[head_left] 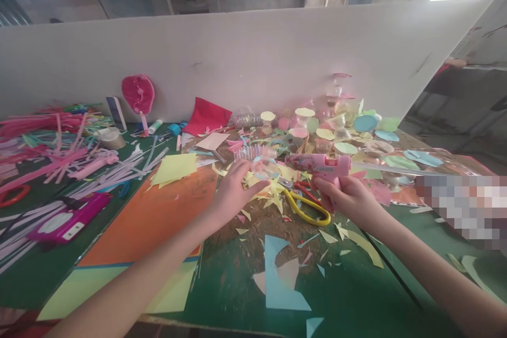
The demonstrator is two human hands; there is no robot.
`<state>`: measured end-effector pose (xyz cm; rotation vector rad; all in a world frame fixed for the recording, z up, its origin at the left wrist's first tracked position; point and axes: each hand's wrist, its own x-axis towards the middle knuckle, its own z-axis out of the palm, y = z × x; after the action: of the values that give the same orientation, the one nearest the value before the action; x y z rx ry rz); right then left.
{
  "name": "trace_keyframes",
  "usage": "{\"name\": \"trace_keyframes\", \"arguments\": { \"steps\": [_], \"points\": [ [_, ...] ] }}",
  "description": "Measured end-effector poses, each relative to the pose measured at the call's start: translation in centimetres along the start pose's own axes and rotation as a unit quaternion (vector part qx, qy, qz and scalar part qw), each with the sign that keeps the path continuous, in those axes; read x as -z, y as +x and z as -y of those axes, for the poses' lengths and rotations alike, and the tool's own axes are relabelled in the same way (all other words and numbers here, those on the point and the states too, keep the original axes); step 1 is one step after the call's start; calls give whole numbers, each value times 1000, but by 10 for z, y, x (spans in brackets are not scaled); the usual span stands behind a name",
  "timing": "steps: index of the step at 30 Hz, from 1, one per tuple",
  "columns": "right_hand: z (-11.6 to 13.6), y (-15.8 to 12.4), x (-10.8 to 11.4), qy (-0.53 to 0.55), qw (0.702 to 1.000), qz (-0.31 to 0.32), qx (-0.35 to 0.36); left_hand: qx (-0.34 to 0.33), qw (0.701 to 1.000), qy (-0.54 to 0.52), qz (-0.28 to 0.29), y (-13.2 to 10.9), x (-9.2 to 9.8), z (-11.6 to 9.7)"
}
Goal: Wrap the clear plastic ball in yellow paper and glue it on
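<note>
In my right hand (pixel 344 195) is a pink hot glue gun (pixel 317 165), its nozzle pointing left. A long clear glue stick (pixel 390 169) sticks out of its back. The fingers of my left hand (pixel 237 190) are closed on a clear plastic bottle piece (pixel 264 168), which is close to the nozzle. Just behind it lies a ribbed clear plastic bottle (pixel 253 153). Below the glue gun, yellow-handled scissors (pixel 311 214) rest on the littered table.
Paper-topped clear plastic cups (pixel 304 116) crowd the back right. A yellow paper stack (pixel 174 168) lies on an orange sheet (pixel 152 216). Pipe cleaners (pixel 43 132), a purple power strip (pixel 71 217) and a pink mirror (pixel 138 95) are left. Blue paper scraps (pixel 275 274) lie in front.
</note>
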<state>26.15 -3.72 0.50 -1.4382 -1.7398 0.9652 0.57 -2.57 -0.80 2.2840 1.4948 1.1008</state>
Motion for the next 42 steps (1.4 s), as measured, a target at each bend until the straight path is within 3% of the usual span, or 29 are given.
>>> {"name": "trace_keyframes", "arguments": {
  "steps": [34, 42],
  "points": [
    [-5, -1, 3, -12, 1000, 10, -7, -7, 1000, 8, 6, -1, -2, 2],
    [-8, 0, 8, -10, 1000, 13, -11, -11, 999, 16, -33, 2, -2, 6]
  ]
}}
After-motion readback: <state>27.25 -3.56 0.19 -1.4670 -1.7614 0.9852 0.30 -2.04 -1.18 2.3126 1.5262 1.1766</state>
